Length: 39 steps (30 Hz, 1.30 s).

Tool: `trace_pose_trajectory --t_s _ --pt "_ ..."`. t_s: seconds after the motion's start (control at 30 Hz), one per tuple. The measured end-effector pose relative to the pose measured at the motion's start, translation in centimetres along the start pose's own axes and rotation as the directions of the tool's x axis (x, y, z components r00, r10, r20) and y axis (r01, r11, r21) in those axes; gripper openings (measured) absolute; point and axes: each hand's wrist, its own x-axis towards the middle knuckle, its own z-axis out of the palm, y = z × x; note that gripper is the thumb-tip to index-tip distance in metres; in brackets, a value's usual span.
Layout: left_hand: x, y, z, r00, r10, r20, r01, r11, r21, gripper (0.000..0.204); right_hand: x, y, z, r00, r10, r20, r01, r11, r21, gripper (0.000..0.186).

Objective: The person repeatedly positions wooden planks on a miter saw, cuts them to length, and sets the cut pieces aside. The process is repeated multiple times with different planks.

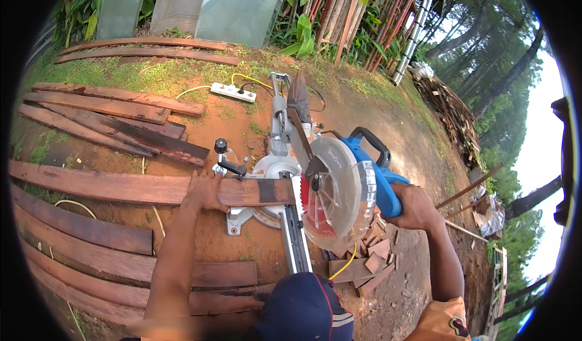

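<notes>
My left hand (205,189) grips a long reddish-brown board (121,182) that lies across the silver base of a mitre saw (270,216), its right end at the slot beside the blade. A clamp with a black knob (222,153) stands just beyond that hand. My right hand (411,202) is closed round the blue saw handle (385,189), right of the toothed red blade (308,210) and its clear guard (345,189). The blade's lowest edge is partly hidden by the guard.
More boards (79,226) lie at left. Offcuts (376,259) are piled right of the saw. A power strip (233,93) with yellow cable sits behind. Glass panels (236,10), poles and a scrap-wood heap (451,107) line the far side. A navy cap (300,307) fills the lower middle.
</notes>
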Motion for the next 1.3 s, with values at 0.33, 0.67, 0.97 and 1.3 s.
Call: trace_pose_trajectory --t_s 0.33,0.67,0.97,1.3 --pt "-0.6 -2.1 -0.6 0.992 0.119 -0.035 -0.12 0.992 -0.038 0.124 -11.5 -4.1 16.2 0.991 0.032 -0.133 -0.034 0.999 -0.016 0.058" --pt "-3.1 -6.6 -2.4 0.999 0.028 0.02 -0.027 0.997 -0.075 0.103 -12.4 -4.0 16.9 0.961 -0.136 -0.242 0.129 0.991 -0.044 0.062" --pt "-2.9 -7.7 -1.0 0.993 0.102 -0.055 -0.106 0.99 -0.09 0.096 -12.8 -3.4 19.0 0.96 -0.043 -0.277 0.042 0.999 -0.011 0.043" --pt "-2.8 -8.0 -0.1 0.991 0.109 -0.072 -0.116 0.987 -0.11 0.078 -11.9 -3.4 18.8 0.969 0.068 -0.239 -0.054 0.997 0.063 0.048"
